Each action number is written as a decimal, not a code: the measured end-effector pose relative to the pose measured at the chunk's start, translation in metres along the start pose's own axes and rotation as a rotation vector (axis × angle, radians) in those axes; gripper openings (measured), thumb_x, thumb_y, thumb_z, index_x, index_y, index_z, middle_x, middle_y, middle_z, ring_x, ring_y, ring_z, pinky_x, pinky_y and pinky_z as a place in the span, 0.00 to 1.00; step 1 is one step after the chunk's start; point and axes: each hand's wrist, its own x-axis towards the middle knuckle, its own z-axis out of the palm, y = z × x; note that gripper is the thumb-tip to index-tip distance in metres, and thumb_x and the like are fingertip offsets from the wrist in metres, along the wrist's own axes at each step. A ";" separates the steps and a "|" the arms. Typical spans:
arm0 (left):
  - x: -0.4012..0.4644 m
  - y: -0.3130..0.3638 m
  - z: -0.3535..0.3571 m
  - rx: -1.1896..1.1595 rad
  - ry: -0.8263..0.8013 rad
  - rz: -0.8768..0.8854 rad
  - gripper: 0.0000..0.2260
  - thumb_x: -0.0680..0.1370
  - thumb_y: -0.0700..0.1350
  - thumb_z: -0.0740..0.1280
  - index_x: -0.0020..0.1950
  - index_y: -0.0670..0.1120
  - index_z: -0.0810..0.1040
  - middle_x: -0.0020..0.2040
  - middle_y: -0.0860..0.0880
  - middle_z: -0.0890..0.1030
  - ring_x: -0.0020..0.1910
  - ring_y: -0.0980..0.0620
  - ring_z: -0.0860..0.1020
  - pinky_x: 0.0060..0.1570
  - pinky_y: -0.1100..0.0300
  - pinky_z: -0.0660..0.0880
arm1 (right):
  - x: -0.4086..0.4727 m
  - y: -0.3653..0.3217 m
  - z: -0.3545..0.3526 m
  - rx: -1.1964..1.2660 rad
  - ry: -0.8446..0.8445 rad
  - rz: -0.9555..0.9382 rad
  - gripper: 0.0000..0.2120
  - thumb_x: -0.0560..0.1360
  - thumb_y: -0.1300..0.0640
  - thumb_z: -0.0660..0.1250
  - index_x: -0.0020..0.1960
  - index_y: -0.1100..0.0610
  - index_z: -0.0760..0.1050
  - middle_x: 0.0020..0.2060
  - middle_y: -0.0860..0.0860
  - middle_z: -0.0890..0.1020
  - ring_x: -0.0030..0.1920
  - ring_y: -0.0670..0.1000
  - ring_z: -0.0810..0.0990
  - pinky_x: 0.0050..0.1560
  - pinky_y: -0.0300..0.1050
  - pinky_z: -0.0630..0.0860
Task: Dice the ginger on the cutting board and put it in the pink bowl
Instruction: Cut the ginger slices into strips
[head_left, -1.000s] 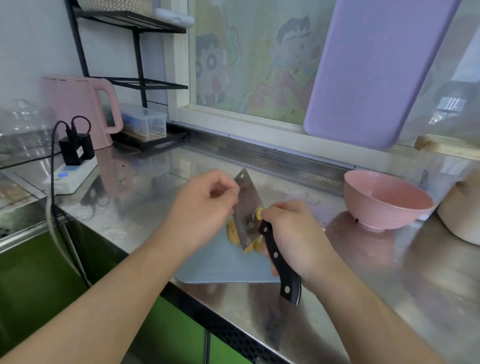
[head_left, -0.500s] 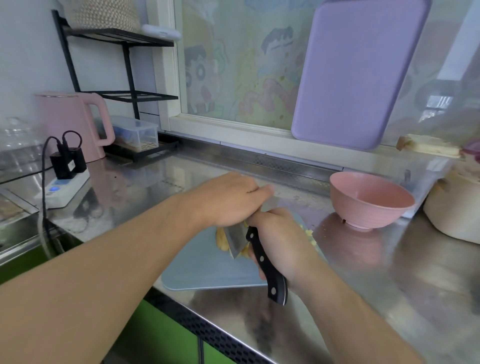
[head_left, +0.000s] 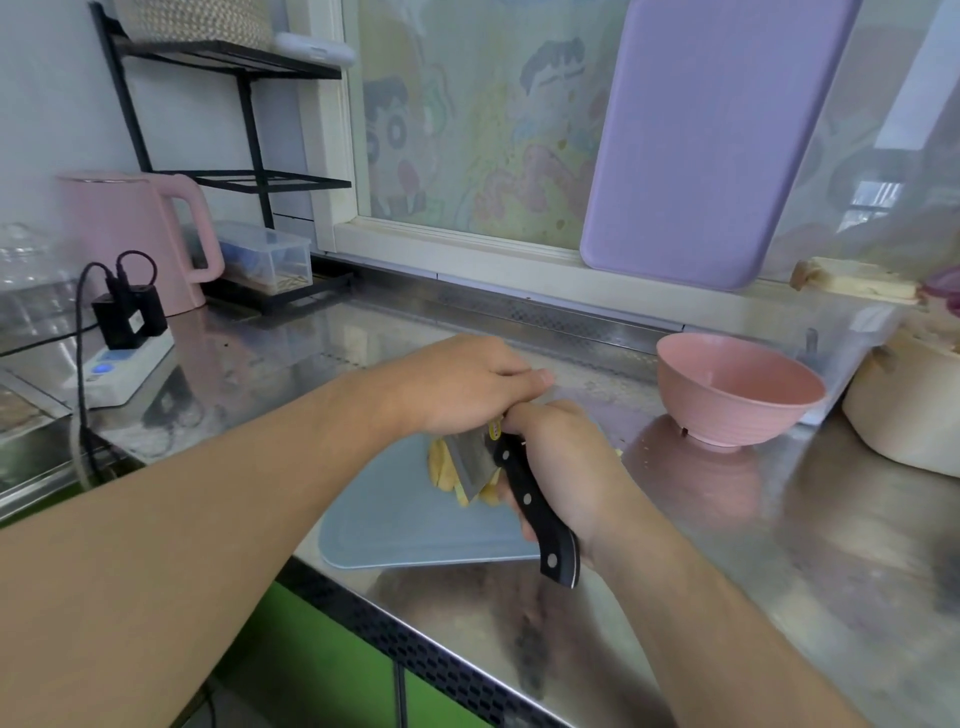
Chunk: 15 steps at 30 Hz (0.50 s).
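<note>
Yellow ginger pieces (head_left: 440, 467) lie on a blue-grey cutting board (head_left: 395, 525) near the counter's front edge. A cleaver's blade (head_left: 470, 457) stands edge-down in the ginger. My right hand (head_left: 566, 457) grips the black handle (head_left: 537, 519). My left hand (head_left: 467, 384) lies over the top of the blade and presses on its back, thumb pointing right; its fingers hide most of the blade. The pink bowl (head_left: 737, 389) stands to the right of the board, beyond my right hand, and looks empty.
On the steel counter (head_left: 779, 545) stand a pink kettle (head_left: 130, 234), a power strip with plugs (head_left: 119, 364) and a clear box (head_left: 265, 254) at the left. A purple board (head_left: 701, 140) leans on the window. A beige pot (head_left: 904, 415) sits right of the bowl.
The cleaver was raised with my left hand at its flat side. It has come down onto the ginger, and my left hand now rests on top of the blade.
</note>
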 end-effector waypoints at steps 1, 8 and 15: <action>0.000 0.000 0.000 -0.038 0.010 0.017 0.26 0.85 0.60 0.60 0.35 0.43 0.72 0.31 0.50 0.72 0.32 0.53 0.70 0.39 0.54 0.67 | 0.000 0.000 0.000 0.006 0.003 -0.004 0.10 0.77 0.59 0.61 0.44 0.65 0.77 0.27 0.62 0.76 0.20 0.54 0.71 0.23 0.39 0.69; 0.001 -0.003 0.000 0.047 -0.014 -0.026 0.33 0.84 0.63 0.59 0.24 0.46 0.67 0.21 0.54 0.66 0.22 0.56 0.65 0.34 0.55 0.65 | -0.001 -0.001 0.000 0.008 -0.011 -0.005 0.09 0.77 0.60 0.62 0.42 0.63 0.76 0.28 0.60 0.75 0.20 0.53 0.71 0.23 0.39 0.69; 0.000 -0.002 0.002 0.253 0.028 -0.039 0.36 0.85 0.67 0.50 0.25 0.45 0.68 0.25 0.48 0.70 0.29 0.50 0.69 0.36 0.53 0.65 | -0.002 -0.003 -0.005 -0.006 -0.022 -0.007 0.08 0.77 0.59 0.62 0.45 0.64 0.76 0.26 0.58 0.75 0.19 0.52 0.72 0.24 0.40 0.69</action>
